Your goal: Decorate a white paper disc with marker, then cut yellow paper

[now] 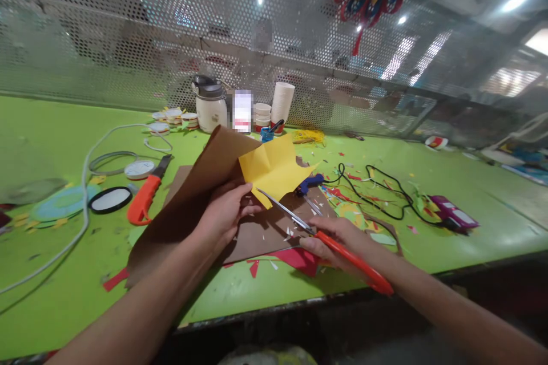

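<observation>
My left hand [229,208] pinches the lower left edge of a yellow sheet of paper [278,168], which has a ragged, cut outline on its right side. In my right hand [331,239] is a pair of scissors [353,259] with long orange-red handles. Their metal blades point up and left, with the tips at the paper's lower edge close to my left fingers. A narrow yellow strip hangs at that edge. Beneath my hands lies a brown sheet [252,239], its left part curled up behind my left forearm. Small white scraps dot it.
A blue glue gun [310,183] with a black cord lies right of the paper. An orange-handled saw or knife [148,199] and a white cable [85,182] are at left. A jug [210,108], paper cups [282,102] and a phone [242,111] stand along the mesh panel.
</observation>
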A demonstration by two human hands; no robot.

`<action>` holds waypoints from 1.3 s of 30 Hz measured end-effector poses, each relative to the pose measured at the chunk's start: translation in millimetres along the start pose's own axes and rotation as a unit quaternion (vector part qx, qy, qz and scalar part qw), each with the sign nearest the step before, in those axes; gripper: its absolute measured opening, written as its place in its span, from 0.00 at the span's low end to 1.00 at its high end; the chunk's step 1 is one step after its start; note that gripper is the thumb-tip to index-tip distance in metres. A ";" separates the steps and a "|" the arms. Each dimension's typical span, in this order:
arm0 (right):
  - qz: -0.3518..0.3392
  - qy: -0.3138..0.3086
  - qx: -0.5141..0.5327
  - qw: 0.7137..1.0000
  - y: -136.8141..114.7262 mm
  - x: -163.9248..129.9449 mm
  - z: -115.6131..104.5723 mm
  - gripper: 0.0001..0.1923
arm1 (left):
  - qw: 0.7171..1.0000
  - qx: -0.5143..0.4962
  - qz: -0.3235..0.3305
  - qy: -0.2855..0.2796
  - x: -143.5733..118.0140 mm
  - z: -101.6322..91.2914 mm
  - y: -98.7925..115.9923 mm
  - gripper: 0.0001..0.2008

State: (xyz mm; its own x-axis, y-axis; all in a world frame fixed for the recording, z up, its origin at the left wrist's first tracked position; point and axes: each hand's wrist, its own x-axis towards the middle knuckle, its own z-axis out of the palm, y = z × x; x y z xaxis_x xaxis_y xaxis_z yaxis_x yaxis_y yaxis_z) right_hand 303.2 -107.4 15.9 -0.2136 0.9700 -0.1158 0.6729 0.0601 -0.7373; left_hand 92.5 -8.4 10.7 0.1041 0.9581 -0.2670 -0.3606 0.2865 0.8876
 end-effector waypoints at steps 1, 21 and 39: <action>-0.001 0.008 -0.001 1.000 1.3 0.2 1.2 0.22 | 1.000 0.008 -0.004 0.001 1.1 -0.5 -0.2 0.05; -0.021 -0.005 0.002 1.000 -11.5 -7.6 -1.9 0.21 | 0.998 0.004 0.039 0.047 8.9 -7.6 7.4 0.06; 0.031 -0.004 0.024 0.999 -20.3 -14.0 0.7 0.24 | 0.998 -0.041 0.015 0.037 6.6 -6.6 9.3 0.04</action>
State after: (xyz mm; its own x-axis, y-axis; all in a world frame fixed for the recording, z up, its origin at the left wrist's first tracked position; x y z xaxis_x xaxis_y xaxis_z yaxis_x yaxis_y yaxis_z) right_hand 292.0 -122.3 32.0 -0.1785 0.9696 -0.1675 0.6503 -0.0115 -0.7596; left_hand 83.6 0.6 14.7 0.0249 0.9626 -0.2697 -0.4379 0.2530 0.8627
